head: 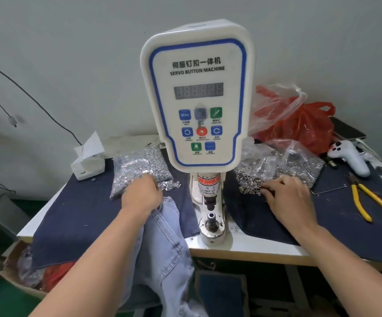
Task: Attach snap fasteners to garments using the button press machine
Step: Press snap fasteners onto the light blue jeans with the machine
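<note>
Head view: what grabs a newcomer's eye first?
The tall white button press machine at centre, with its blue-trimmed panel and unlit display. Either side of it, each hand reaches into a heap of fasteners: the left hand at the silver snap pile, the right hand at the ring pile. Light blue jeans hang off the table's front edge, under the left forearm.

Both forearms are showing bare to the frame edge; no sleeves, gloves or jewellery are showing on left hand (142, 195) or right hand (288, 200).
</note>
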Action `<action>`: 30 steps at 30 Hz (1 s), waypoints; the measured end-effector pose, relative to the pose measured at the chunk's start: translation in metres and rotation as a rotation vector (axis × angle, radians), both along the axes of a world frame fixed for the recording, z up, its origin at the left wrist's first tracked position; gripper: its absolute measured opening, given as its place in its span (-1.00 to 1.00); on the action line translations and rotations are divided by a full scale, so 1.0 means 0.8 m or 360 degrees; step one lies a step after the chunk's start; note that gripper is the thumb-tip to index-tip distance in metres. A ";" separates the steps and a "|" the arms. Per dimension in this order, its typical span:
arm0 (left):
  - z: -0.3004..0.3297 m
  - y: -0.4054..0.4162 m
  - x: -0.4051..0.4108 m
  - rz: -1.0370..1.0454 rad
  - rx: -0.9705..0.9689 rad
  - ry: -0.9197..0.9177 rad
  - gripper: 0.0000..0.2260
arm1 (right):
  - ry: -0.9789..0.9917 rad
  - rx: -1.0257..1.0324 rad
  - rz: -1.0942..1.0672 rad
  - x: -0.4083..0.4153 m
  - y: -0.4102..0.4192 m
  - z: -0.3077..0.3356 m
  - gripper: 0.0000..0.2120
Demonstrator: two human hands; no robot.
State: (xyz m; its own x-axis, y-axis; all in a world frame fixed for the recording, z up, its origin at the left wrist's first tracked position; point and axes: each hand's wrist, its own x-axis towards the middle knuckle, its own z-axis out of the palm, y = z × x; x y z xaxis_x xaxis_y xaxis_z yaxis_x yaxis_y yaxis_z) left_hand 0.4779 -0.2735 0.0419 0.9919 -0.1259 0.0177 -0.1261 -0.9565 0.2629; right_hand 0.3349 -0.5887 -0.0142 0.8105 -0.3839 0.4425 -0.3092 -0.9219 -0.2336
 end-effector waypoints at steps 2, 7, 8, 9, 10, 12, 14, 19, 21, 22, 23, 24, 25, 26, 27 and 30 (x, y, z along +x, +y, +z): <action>-0.017 -0.005 0.007 -0.0015 -0.0012 -0.0032 -0.82 | -0.0029 -0.0036 -0.0009 0.001 0.001 -0.001 -0.89; -0.033 -0.010 0.008 0.0037 -0.0176 -0.0137 -0.87 | -0.0100 -0.0036 -0.0011 0.000 -0.001 -0.003 -0.93; -0.033 -0.010 0.007 0.0063 -0.0221 -0.0147 -0.89 | -0.0098 -0.0020 -0.0012 -0.001 -0.001 -0.003 -0.92; -0.034 -0.011 0.005 0.0097 -0.0263 -0.0158 -0.91 | -0.0084 -0.0006 -0.0013 -0.001 0.000 -0.002 -0.92; -0.035 -0.011 0.004 0.0129 -0.0295 -0.0169 -0.92 | -0.0060 0.0000 -0.0016 -0.001 0.000 -0.002 -0.90; -0.037 -0.011 0.002 0.0184 -0.0340 -0.0178 -0.90 | -0.0012 -0.0006 -0.0023 -0.001 0.002 -0.001 -0.88; -0.038 -0.011 0.002 0.0223 -0.0390 -0.0168 -0.84 | 0.0007 -0.0006 -0.0010 -0.001 0.002 -0.001 -0.87; -0.042 -0.012 0.002 0.0240 -0.0405 -0.0210 -0.89 | -0.0038 0.0040 -0.0022 -0.001 0.002 0.000 -0.91; -0.045 -0.011 0.001 0.0228 -0.0413 -0.0242 -0.87 | -0.0022 0.0042 -0.0049 -0.001 0.003 0.000 -0.90; -0.046 -0.011 0.000 0.0223 -0.0422 -0.0249 -0.85 | -0.0003 0.0027 -0.0058 0.000 0.003 0.000 -0.89; -0.046 -0.011 0.000 0.0224 -0.0433 -0.0249 -0.85 | 0.0010 0.0008 -0.0058 0.000 0.003 0.000 -0.88; -0.046 -0.010 -0.001 0.0234 -0.0447 -0.0244 -0.85 | 0.0015 -0.0006 -0.0054 0.000 0.003 -0.001 -0.88; -0.046 -0.010 -0.001 0.0249 -0.0463 -0.0235 -0.87 | 0.0015 -0.0007 -0.0049 0.000 0.003 -0.001 -0.89; -0.046 -0.011 -0.001 0.0267 -0.0480 -0.0222 -0.89 | 0.0012 0.0005 -0.0046 0.000 0.002 -0.002 -0.89; -0.046 -0.011 -0.001 0.0280 -0.0494 -0.0209 -0.92 | 0.0010 0.0024 -0.0043 0.000 0.002 -0.002 -0.90; -0.047 -0.010 0.001 0.0294 -0.0493 -0.0193 -0.91 | -0.0001 0.0058 -0.0044 0.001 0.003 -0.002 -0.91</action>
State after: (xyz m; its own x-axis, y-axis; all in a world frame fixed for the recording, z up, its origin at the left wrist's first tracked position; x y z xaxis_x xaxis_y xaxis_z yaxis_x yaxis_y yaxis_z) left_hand 0.4788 -0.2813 0.0040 0.9857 0.0846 0.1457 -0.0070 -0.8437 0.5368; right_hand 0.3354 -0.5865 -0.0159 0.7990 -0.4220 0.4283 -0.3340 -0.9038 -0.2674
